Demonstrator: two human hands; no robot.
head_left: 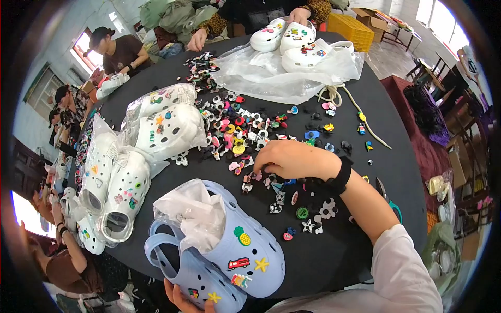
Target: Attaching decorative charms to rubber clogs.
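A pair of light blue clogs is near me at the table's front edge, with clear plastic and white paper stuffed in the opening of one. Charms shaped like a pineapple, a fire truck and a starfish sit on its upper. My left hand grips the toe of the lower clog from beneath, most of its fingers hidden. Over the loose shoe charms at mid-table is my right hand, its fingers curled down and together among them. What lies between its fingertips is hidden.
White clogs in clear bags stand on the left. Across the table, a person's hand touches white clogs on plastic. Scissors and a cord lie on the right. Other people work along the left side.
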